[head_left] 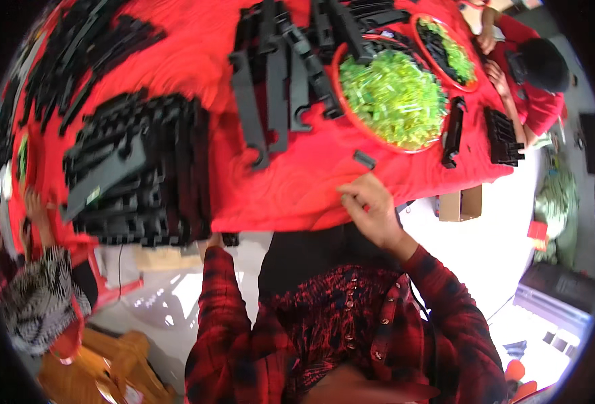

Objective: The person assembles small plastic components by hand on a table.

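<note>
My right hand (373, 209) is over the red cloth near the table's front edge, its fingers curled in; anything between them is too small to make out. Just beyond it lies a small dark grey block (364, 159). My left hand (212, 240) is at the table edge, mostly hidden by the lower right corner of a big stack of black plastic strips (146, 175). A black end piece (230, 239) shows beside that hand. One loose flat strip with a hooked end (109, 176) lies slanted on top of the stack.
Further back are hooked black strips (278, 94), a red-rimmed bowl of yellow-green clear pieces (395, 97) and a second bowl (472, 85). Black parts (504, 138) lie at the right edge. Co-workers sit at right (543, 101) and left (41, 296). A cardboard box (461, 204) is below.
</note>
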A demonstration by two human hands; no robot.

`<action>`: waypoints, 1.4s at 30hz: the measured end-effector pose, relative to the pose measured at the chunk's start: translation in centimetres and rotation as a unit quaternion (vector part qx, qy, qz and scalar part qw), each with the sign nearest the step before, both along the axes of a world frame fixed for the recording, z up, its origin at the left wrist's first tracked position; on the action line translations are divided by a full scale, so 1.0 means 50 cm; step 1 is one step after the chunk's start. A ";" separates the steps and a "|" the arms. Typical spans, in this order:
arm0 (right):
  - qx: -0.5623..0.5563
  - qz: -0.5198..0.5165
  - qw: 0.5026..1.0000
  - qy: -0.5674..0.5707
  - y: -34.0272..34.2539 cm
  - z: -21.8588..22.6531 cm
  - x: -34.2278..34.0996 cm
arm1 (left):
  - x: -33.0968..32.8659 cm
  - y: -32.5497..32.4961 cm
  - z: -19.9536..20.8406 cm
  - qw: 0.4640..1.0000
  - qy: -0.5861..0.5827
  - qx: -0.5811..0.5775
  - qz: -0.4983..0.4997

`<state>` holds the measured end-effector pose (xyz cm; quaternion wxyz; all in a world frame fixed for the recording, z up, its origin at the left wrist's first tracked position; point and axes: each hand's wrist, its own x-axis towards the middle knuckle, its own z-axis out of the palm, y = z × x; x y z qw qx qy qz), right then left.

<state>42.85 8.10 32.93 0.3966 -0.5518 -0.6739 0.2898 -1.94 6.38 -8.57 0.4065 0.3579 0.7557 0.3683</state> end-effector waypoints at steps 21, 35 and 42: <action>-0.133 0.046 0.989 -0.047 0.012 0.039 0.031 | 0.053 -0.185 -0.059 0.990 0.051 0.042 -0.128; -0.140 0.062 0.987 -0.038 0.010 0.044 0.030 | 0.015 -0.235 0.011 0.972 0.159 0.085 -0.151; -0.137 0.048 0.989 0.014 0.002 0.026 0.029 | 0.113 -0.096 0.083 0.951 0.261 0.087 -0.144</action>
